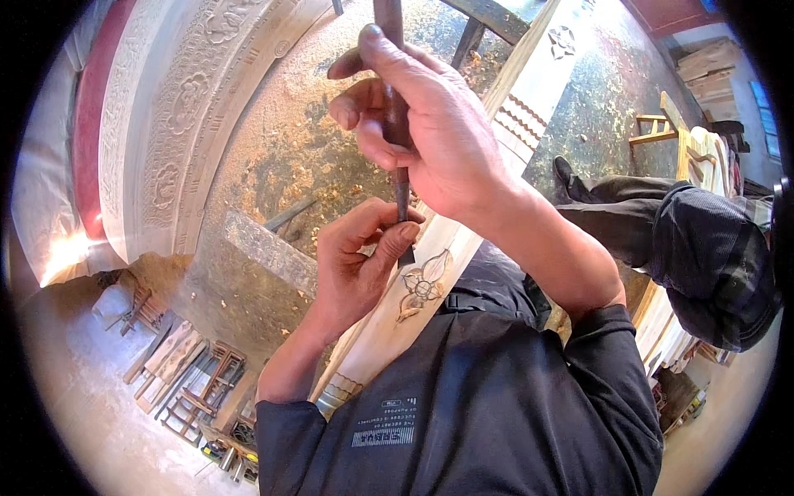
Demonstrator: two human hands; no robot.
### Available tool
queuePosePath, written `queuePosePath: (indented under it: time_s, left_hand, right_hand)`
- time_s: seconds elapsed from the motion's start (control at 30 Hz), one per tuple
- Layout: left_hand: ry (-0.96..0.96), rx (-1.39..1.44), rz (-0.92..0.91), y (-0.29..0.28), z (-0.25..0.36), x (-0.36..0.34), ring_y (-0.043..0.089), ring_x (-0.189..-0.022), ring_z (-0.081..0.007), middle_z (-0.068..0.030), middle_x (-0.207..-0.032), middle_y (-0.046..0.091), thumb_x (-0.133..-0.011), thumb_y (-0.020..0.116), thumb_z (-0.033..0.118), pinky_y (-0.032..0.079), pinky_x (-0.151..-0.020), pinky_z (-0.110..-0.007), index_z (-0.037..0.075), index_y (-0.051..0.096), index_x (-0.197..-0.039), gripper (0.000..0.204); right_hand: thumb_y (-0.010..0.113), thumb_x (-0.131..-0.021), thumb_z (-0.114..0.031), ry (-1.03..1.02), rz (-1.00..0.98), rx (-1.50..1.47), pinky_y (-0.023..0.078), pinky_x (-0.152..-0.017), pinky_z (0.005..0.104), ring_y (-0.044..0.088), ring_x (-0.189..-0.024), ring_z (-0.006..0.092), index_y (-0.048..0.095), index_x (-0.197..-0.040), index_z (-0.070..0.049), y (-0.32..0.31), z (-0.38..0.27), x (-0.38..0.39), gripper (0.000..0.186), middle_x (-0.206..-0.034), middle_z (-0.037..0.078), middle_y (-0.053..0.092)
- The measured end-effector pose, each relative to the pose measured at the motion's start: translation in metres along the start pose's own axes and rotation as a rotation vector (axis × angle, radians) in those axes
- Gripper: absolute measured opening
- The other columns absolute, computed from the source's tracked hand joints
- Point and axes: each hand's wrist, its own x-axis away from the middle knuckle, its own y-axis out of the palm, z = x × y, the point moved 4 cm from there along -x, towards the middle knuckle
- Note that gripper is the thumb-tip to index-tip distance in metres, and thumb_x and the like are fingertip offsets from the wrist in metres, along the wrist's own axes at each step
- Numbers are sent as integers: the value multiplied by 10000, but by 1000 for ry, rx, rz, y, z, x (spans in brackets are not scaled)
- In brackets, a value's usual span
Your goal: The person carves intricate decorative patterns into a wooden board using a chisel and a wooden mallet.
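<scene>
A long pale wooden board point(376, 351) runs diagonally in front of my body. On it is a carved flower point(423, 288) with dark outlines, and bands of wavy carving point(519, 124) cross it farther up. My left hand point(356, 256) pinches the metal shaft of a chisel point(403, 197) low down, thumb and fingers closed just above its flat blade. The blade's tip is at the board by the upper left petal; whether it bites the wood I cannot tell. Higher up, my right hand point(451, 128) has its fingers curled loosely round the brown handle, thumb pointing up.
A large carved panel point(186, 103) stands at the left. Wood shavings point(273, 124) litter the floor, where a short plank point(269, 252) lies. At the right sits another person in dark trousers point(616, 217), near a small wooden stool point(653, 130). Wooden frames and tools point(203, 397) are at lower left.
</scene>
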Motion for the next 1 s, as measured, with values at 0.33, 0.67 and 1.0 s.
queuePosePath:
  time_s: [0.33,0.67,1.0]
  left_hand:
    - [-39,28,93,-6,-4,4,586,-747,-43,-4,-806,662,-963,774,76,480,-632,-232,-45,740,-993,129]
    - [-22,-51,74,-5,6,2,549,-745,-19,12,-797,617,-953,766,14,463,-610,-223,-69,718,-913,104]
    - [-15,-60,67,-6,-4,3,565,-744,-15,-2,-802,625,-933,784,10,485,-610,-214,-83,730,-941,108]
  right_hand:
    - [478,-1103,-502,124,-22,-156,292,-425,264,495,-491,130,609,-946,10,3,15,-23,552,-738,133,634]
    - [511,-1086,-546,74,89,-119,264,-432,300,415,-480,149,531,-828,-36,1,20,-23,572,-625,90,525]
    - [479,-1079,-602,59,60,-126,247,-415,271,388,-479,110,480,-827,-80,-2,22,-21,579,-623,60,482]
